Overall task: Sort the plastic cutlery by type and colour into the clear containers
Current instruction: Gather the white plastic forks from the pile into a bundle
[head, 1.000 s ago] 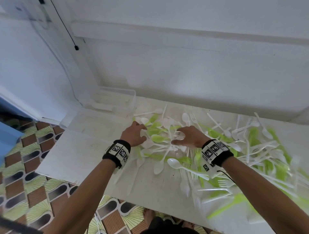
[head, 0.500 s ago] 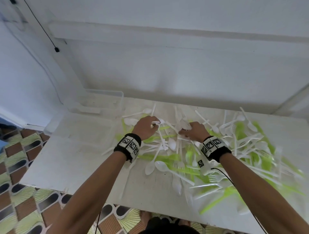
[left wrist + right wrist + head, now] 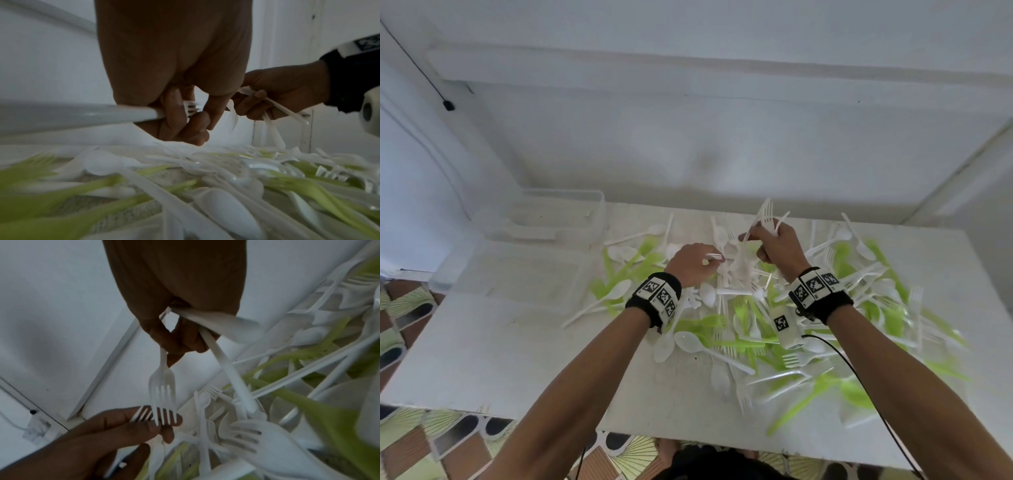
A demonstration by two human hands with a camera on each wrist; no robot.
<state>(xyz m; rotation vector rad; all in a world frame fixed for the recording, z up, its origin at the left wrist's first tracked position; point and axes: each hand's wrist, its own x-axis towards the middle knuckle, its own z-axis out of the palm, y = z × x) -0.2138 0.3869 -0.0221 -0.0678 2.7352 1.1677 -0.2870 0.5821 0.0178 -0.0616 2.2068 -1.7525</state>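
Observation:
A heap of white and green plastic cutlery [image 3: 774, 318] covers the white table [image 3: 517, 342]. My left hand [image 3: 690, 263] hovers over the heap's far side and grips a white fork [image 3: 714, 257]; its tines [image 3: 191, 108] poke out between the curled fingers. My right hand [image 3: 774, 245], raised just right of the left, holds several white forks [image 3: 765, 216] whose heads stick up. One of those white forks [image 3: 162, 386] hangs from the right fingers and its tines touch the left hand [image 3: 123, 423]. Clear containers [image 3: 558, 219] stand at the table's far left.
A white wall [image 3: 722, 137] rises right behind the table. A clear lid or tray [image 3: 506, 270] lies flat left of the heap. Patterned floor tiles [image 3: 410, 445] show past the table's near and left edges. A black cable [image 3: 859, 377] trails from my right wrist.
Both hands have left the heap's surface. The right hand rose with a bunch of white forks; the left hand came up holding a white fork beside it.

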